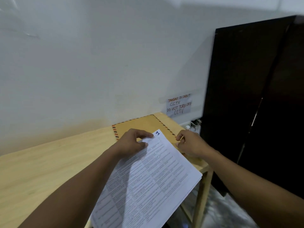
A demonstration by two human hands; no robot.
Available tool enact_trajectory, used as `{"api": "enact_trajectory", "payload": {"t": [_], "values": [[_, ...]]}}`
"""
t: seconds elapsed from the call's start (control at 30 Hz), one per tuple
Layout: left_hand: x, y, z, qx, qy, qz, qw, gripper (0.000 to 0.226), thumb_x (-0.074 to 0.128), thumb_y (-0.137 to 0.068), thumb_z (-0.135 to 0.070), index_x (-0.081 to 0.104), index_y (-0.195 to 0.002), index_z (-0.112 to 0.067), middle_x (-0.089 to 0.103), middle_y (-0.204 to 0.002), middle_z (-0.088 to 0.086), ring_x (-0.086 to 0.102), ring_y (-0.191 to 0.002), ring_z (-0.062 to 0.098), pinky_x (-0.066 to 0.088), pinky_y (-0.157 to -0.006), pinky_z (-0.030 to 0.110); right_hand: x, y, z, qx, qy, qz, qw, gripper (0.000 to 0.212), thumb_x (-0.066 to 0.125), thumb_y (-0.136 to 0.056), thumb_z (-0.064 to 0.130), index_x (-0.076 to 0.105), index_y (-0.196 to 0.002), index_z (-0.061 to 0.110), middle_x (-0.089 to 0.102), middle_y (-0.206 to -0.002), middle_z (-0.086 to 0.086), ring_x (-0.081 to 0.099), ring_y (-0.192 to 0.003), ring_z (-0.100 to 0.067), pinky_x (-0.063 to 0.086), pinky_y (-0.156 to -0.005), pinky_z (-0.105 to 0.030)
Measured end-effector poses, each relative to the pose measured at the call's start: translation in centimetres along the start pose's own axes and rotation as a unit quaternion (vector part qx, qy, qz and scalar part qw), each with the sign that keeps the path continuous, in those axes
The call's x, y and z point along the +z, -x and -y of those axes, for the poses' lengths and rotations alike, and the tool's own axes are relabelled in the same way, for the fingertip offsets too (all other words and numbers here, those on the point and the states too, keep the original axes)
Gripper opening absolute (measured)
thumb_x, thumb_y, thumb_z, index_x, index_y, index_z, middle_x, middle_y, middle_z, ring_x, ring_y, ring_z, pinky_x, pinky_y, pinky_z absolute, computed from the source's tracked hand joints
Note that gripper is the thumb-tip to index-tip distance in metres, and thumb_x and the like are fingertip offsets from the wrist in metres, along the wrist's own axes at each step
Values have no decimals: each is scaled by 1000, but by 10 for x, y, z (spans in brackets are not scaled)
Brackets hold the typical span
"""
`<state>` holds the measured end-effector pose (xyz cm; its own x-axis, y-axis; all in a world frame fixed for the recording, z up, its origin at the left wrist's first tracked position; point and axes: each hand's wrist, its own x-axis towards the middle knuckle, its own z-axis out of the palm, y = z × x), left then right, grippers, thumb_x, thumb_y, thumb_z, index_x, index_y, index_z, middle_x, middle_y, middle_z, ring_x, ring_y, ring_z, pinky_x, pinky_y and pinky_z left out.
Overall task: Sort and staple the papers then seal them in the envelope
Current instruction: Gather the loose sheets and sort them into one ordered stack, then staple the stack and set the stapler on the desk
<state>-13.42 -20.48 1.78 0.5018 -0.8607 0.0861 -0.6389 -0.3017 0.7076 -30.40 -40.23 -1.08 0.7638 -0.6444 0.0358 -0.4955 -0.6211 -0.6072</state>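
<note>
Two hands are at the top of my papers (148, 181). My left hand (133, 142) pinches the thin white stack, thumb and fingers clamped on it. My right hand (189, 143), at 3 o'clock, has curled fingers; I cannot tell if they hold anything. At 12 o'clock a flat brown envelope (139, 123) with a stripy edge lies on the smooth wooden table (41, 170).
</note>
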Motion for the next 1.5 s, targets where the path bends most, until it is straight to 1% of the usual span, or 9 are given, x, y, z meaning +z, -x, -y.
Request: {"api": "enact_trajectory", "payload": {"t": [0.17,0.33,0.47,0.6,0.67,0.9,1.2,1.37,1.5], "values": [[24,-11,-9,5,3,16,1000,37,68,-93,-9,72,-127,-24,66,-133,-6,60,-122,12,47,-107,36,-11,13,-16,83,208,-7,975,39,60,-89,32,52,-124,20,51,-126,-7,45,-120,-32,44,-94,-43],[24,-9,-11,-2,21,6,1000,35,69,-94,-12,73,-125,-27,67,-131,-12,62,-118,8,49,-104,33,-12,13,-12,105,177,-18,978,12,63,-93,25,54,-95,18,53,-82,2,59,-76,-18,46,-59,-31],[11,2,-11,0,42,-14,999,34,70,-94,-14,74,-123,-31,66,-125,-21,60,-108,-8,49,-89,18,-15,-5,7,108,-93,-71,987,21,67,-92,24,58,-75,15,62,-79,-3,60,-69,-19,50,-59,-33],[-10,18,-11,5,39,-43,998,35,70,-93,-14,74,-123,-31,65,-124,-22,60,-110,-6,45,-87,16,-15,-19,51,94,-466,-8,880,12,67,-95,18,64,-99,8,68,-97,-13,69,-86,-27,61,-77,-40],[-24,28,-9,9,42,-71,997,35,70,-93,-13,74,-123,-30,67,-127,-18,61,-114,-1,46,-93,21,-9,-22,71,73,-514,42,854,12,67,-95,18,66,-98,7,72,-99,-13,71,-87,-27,60,-79,-37],[-68,70,17,-16,63,-147,987,35,69,-92,-9,75,-120,-28,70,-126,-15,67,-110,1,55,-95,29,33,-23,126,-44,-436,125,890,27,76,-88,20,70,-106,1,77,-99,-19,75,-83,-28,60,-75,-39],[-105,128,59,-71,89,-234,966,32,71,-93,-12,75,-119,-31,71,-121,-14,74,-95,7,61,-85,30,89,-15,199,-110,-455,132,873,27,75,-88,18,67,-107,1,78,-95,-16,75,-80,-26,60,-66,-31],[-139,172,97,-119,102,-351,923,32,70,-92,-12,74,-122,-23,70,-125,-11,66,-115,10,53,-101,34,108,-18,269,-160,-416,-51,894,21,67,-94,34,56,-104,19,69,-96,5,67,-89,-16,51,-77,-34],[-170,208,139,-212,110,-435,868,36,71,-92,-12,71,-128,-15,69,-128,-2,65,-114,15,50,-105,35,128,-12,321,-283,-260,31,923,24,68,-91,33,59,-110,24,65,-85,8,63,-78,-12,47,-67,-28]]}}
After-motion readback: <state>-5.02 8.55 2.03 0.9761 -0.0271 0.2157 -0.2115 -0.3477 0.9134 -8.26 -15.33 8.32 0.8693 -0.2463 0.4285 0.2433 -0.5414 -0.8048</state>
